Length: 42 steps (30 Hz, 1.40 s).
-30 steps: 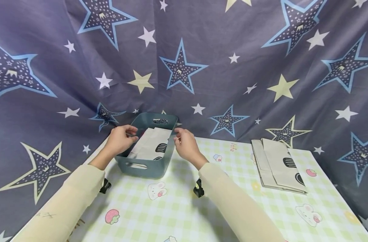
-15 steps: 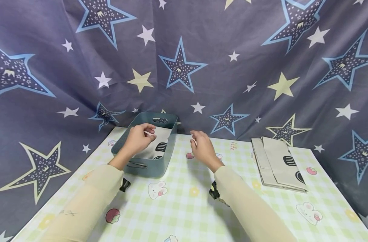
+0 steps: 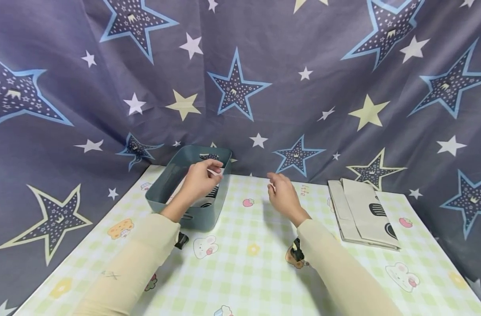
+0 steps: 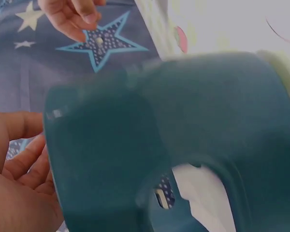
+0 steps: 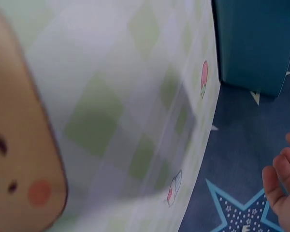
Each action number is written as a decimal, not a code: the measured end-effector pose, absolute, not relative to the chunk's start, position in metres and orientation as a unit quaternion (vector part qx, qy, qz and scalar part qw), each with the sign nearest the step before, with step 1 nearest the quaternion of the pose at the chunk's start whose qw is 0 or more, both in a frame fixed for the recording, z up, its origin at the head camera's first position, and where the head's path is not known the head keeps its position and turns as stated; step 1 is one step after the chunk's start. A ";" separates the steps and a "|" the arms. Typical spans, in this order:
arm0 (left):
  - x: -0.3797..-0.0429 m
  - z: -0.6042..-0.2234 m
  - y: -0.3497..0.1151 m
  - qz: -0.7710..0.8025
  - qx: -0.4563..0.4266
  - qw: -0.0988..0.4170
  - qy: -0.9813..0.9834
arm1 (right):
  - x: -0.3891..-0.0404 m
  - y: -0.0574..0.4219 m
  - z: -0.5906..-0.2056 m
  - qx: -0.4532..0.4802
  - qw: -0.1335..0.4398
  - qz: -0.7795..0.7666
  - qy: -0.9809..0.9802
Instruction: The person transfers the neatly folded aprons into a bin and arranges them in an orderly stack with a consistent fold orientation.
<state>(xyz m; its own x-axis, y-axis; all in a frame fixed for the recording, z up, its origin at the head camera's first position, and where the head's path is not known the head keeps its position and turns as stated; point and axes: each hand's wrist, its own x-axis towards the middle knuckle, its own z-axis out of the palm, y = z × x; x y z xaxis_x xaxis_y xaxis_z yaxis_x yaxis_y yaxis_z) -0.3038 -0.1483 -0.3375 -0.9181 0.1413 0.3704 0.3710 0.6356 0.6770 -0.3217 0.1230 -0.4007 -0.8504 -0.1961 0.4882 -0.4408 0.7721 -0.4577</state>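
A blue-green plastic basket (image 3: 157, 189) stands at the back left of the table, and a folded off-white cloth (image 3: 209, 201) with black printed shapes lies in it. My left hand (image 3: 199, 179) hovers over the basket, fingers loosely bent and holding nothing, hiding part of the cloth. In the left wrist view that hand (image 4: 31, 169) shows beside the basket's end wall (image 4: 106, 145), with its oval handle hole. To the right of the basket, my right hand (image 3: 285, 195) is raised above the table, its fingers (image 5: 287, 169) relaxed around nothing.
A second folded off-white cloth (image 3: 360, 210) with black print lies flat at the table's back right. The table (image 3: 240, 272) has a green-and-white checked cover with cartoon pictures. A dark star-patterned curtain (image 3: 240, 127) hangs right behind.
Both hands have moved to the right. My left hand has crossed from the basket's left side to over it, and my right hand has drawn away from its right rim. The cloths stay put.
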 end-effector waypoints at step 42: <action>-0.300 -0.390 0.013 -0.431 -0.192 0.070 -0.879 | -0.288 0.326 -0.407 0.100 0.235 0.209 -0.944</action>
<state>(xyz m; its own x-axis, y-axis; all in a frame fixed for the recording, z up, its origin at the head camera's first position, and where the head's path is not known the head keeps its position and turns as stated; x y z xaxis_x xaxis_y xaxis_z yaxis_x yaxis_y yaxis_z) -0.3003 0.0125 -0.3901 -0.9164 0.2775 0.2886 0.3981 0.5550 0.7304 -0.2877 0.3261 -0.4073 -0.8692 -0.0905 0.4862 -0.2873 0.8926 -0.3475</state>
